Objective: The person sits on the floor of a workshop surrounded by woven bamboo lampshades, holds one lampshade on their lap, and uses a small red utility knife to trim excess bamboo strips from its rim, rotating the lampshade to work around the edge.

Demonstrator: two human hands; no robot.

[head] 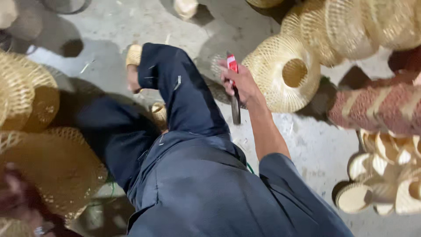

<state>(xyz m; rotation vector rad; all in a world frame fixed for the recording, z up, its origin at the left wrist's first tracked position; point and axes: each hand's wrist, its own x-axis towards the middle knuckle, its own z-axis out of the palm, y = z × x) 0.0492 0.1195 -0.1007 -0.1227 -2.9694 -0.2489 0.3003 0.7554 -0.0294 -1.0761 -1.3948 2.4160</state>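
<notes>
Red-handled knife (233,90), tan woven basket (287,72)

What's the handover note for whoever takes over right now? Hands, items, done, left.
Right hand: shut on a knife with a red handle, blade pointing down, beside the round woven basket.
Left hand: not in view.
Items: more woven baskets stacked top right, small woven lids piled lower right, large woven pieces at left, all on the concrete floor.
Done and left: cannot tell from this view.

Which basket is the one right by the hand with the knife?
Find the pile of woven baskets at top right. Lowest in it lies a pale round basket, just beyond the right hand gripping a red-handled knife. Only it shows a round hole facing up.
</notes>
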